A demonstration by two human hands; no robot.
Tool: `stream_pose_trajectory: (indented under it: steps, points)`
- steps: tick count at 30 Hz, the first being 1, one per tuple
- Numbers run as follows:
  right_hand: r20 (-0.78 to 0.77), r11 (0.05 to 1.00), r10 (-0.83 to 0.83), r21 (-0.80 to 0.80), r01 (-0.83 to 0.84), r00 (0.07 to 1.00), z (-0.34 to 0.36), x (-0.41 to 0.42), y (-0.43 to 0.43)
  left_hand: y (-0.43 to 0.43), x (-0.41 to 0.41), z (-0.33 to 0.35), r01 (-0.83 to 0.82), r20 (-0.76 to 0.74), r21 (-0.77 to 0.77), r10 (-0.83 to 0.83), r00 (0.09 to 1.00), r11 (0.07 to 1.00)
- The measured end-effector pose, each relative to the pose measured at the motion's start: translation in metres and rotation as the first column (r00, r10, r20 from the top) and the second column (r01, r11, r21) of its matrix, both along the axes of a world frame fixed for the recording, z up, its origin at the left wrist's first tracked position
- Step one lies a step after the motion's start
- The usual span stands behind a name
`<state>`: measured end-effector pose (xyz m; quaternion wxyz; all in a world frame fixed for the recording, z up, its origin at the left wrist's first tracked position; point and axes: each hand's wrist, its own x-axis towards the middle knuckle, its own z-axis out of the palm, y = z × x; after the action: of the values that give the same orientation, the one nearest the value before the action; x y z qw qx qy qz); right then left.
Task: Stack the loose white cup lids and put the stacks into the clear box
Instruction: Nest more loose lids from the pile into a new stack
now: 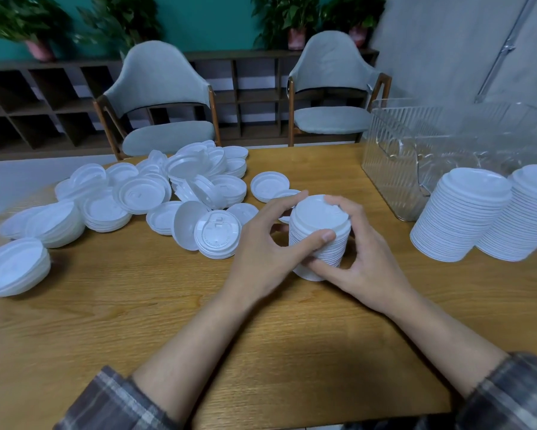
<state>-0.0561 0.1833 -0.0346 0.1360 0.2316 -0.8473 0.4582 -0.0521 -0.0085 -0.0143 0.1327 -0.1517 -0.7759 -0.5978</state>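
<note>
Both hands close round one stack [321,218] of white lids, which stands near the middle of the bench [136,321]. The left grip [267,243] wraps it from the left, thumb across the near side. The right grip [366,256] wraps it from the right, fingers over the top rim and thumb low at the base. Holding it from both sides probably squares the lids, so they nest tightly and the column will not lean when lifted.

The loose lids [136,193] lie heaped toward the far left corner. There are too many overlapping ones to count, and several are already nested in short piles. They are within the left hand's reach.

Two finished stacks [459,212] stand at the right edge, touching each other. A sliver at the frame's edge may be a third. They sit just in front of the one clear box [394,144] at the far right corner, likely staged there for loading. None of the stacks in view is in the box yet.

Two chairs [164,97] face the far edge.
</note>
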Motion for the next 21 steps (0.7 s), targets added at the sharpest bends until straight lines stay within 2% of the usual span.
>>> stream_pose_trajectory:
  steps: [4,6,8,11,13,21]
  points:
    - [-0.039,0.998,-0.046,-0.042,0.044,0.998,-0.001,-0.003,0.005,-0.007,-0.004,-0.009,0.044,-0.019,-0.060,-0.046,0.999,0.997]
    - [-0.032,0.991,-0.097,-0.092,0.094,0.995,-0.003,-0.005,0.008,-0.009,-0.007,-0.013,0.012,-0.026,-0.096,-0.015,1.000,0.995]
    - [-0.021,0.981,-0.146,-0.134,0.142,0.989,-0.004,-0.007,0.011,-0.012,-0.012,-0.021,-0.059,-0.057,-0.199,0.049,0.997,0.978]
    - [-0.024,0.967,-0.205,-0.162,0.199,0.978,-0.004,-0.011,0.015,-0.013,-0.022,-0.035,-0.113,-0.118,-0.463,0.065,0.991,0.879]
    - [-0.032,0.958,-0.241,-0.166,0.233,0.970,-0.005,-0.014,0.017,-0.011,-0.026,-0.040,-0.110,-0.116,-0.581,0.052,0.992,0.807]
    - [-0.022,0.955,-0.267,-0.141,0.261,0.964,-0.002,-0.018,0.020,0.000,-0.053,-0.034,-0.248,-0.283,-0.729,0.048,0.958,0.638]
